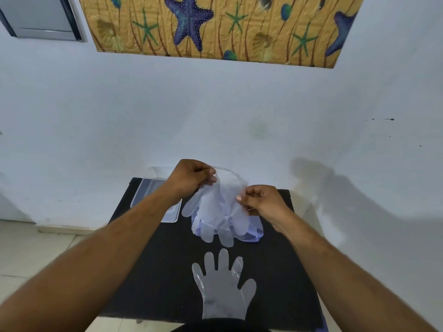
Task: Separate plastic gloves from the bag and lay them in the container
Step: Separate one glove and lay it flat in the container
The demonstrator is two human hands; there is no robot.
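Nearest, a single clear plastic glove (224, 288) lies flat on the black tabletop (155, 271), its fingers pointing away toward the wall. Beyond it, at the middle of the tabletop, sits a bluish bag (251, 232) with more gloves on it, their fingertips hanging toward the near side. Above that heap both hands hold up a bunch of clear gloves (215, 207). The left hand (191, 174) is curled closed, pinching the top edge of the plastic between thumb and fingers. The right hand (261, 200) is also curled, pinching the right edge of the same bunch between thumb and forefinger. The two hands are near each other but apart, with the film stretched between them. To the far left, partly behind the left forearm, a clear container (153, 188) rests at the tabletop's far edge. Behind everything stands a pale wall (215, 111) carrying a starfish-patterned panel (215, 25).
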